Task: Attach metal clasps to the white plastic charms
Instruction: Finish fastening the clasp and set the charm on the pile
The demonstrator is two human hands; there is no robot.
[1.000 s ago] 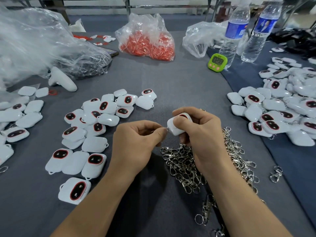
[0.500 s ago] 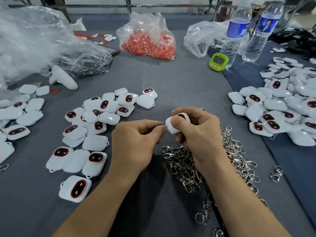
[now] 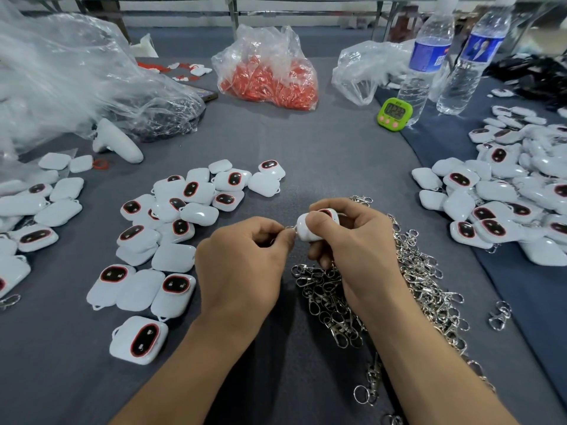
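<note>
My right hand (image 3: 356, 240) grips one white charm (image 3: 303, 233) just above the grey table (image 3: 322, 148), thumb curled over its face and the other fingers wrapped behind it. The charm's small corner loop points toward my left hand (image 3: 242, 265). The left hand is closed into a pinch, thumb and forefinger squeezing the ring of a metal clasp (image 3: 290, 228). The rest of that clasp is buried in my fingers, so I cannot tell how it lies. Compared with a second ago, both hands sit in almost the same spot. What differs is at the join: my left fingertips were then pressed flat against the charm's edge and hid the metal, and now a sliver of silver ring shows between them and the charm. I take that to mean the ring is going into the loop or has just caught it, though the join is too small for me to say which. This charm is therefore mid-attachment, not finished. Once the ring is seated I would expect to set the piece with the charms on my right (image 3: 506, 204), several of which show bits of metal at their edges. The charms on my left (image 3: 171, 210) lie without visible clasps and look to be the ones waiting. The heap of loose clasps (image 3: 423, 271) lies under and beside my right wrist, close at hand for the next one.
</note>
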